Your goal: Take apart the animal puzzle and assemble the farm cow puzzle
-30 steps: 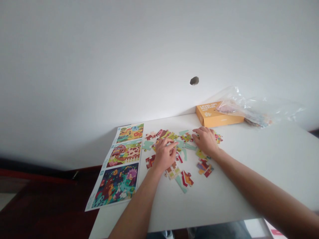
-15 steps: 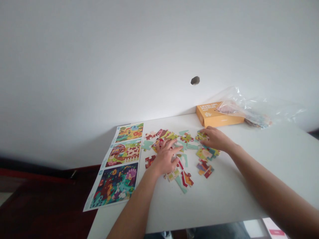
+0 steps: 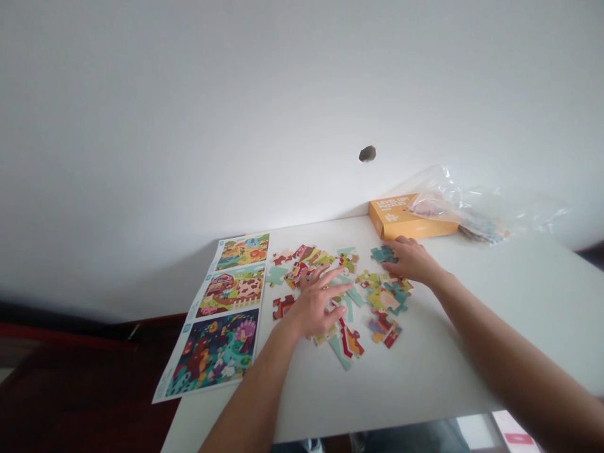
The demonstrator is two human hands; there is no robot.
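Note:
My left hand (image 3: 317,301) lies over the left part of a spread of jigsaw pieces, its fingers spread and partly covering them. Between the thumb and fingers of my right hand (image 3: 409,259) is a teal jigsaw piece (image 3: 383,254), at the back right of the spread. Just below that hand lie green and yellow pieces (image 3: 381,294), some overlapping. A red and purple cluster (image 3: 385,328) sits nearer me. Red and orange pieces (image 3: 352,340) and a pale teal strip (image 3: 340,353) lie in front of my left hand.
A picture sheet (image 3: 225,308) with three scenes hangs partly over the table's left edge. At the back, against the wall, stands an orange puzzle box (image 3: 410,220). A clear plastic bag (image 3: 486,211) with more pieces inside lies partly on it and to its right.
A teal piece now shows in my right hand, where a green piece was before. Green pieces lie nearer me, below that hand. My left hand's fingers have shifted slightly right over the pile.

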